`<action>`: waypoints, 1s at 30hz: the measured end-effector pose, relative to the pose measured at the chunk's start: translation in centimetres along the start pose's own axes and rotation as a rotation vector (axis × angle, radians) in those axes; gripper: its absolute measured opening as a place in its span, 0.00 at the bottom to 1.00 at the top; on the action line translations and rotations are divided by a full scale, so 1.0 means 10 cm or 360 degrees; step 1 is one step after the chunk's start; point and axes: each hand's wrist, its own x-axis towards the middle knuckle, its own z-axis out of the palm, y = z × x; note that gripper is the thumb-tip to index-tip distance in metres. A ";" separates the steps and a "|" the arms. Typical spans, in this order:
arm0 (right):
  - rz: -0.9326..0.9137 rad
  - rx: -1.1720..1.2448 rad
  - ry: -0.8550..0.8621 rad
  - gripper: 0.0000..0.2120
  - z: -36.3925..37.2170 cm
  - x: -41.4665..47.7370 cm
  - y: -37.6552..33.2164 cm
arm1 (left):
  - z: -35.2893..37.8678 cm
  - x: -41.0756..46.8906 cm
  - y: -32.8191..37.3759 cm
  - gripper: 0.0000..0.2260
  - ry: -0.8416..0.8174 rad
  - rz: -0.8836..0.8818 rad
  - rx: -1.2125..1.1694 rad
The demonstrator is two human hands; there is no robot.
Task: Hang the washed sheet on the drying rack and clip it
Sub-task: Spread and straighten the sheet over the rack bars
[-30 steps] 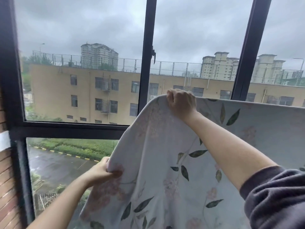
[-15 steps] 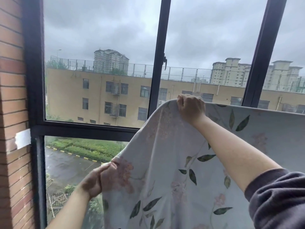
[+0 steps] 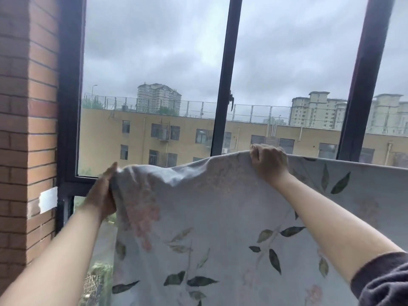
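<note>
A pale grey sheet (image 3: 220, 217) printed with green leaves and faded pink flowers hangs spread in front of the window, its top edge running level from the middle to the right border. My right hand (image 3: 269, 163) grips that top edge in a fist. My left hand (image 3: 102, 195) holds the sheet's upper left corner, fingers behind the cloth and thumb in front. The cloth sags slightly between the two hands. The drying rack's bar is hidden under the sheet; no clips are in view.
A black-framed window (image 3: 223, 96) fills the view behind the sheet. A brick wall (image 3: 24, 129) stands close at the left, with a white tape patch (image 3: 48, 199) on it. Buildings and a wet road lie outside.
My left hand has lifted the sheet's left corner up and outward, from low by the lower pane to nearly the right hand's height. The right hand keeps its grip. The view has swung left.
</note>
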 end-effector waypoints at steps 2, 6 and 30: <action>-0.0029 -0.0001 0.0012 0.23 0.01 0.00 0.00 | -0.02 0.08 0.15 0.21 -0.0025 0.0041 0.0053; -0.0107 0.0074 0.0038 0.26 0.00 0.02 0.01 | -0.12 0.37 0.40 0.08 0.0143 0.0248 -0.0062; -0.0224 0.0697 -0.0864 0.08 -0.28 0.39 0.13 | 0.06 0.86 1.09 0.04 0.0636 0.0354 0.0424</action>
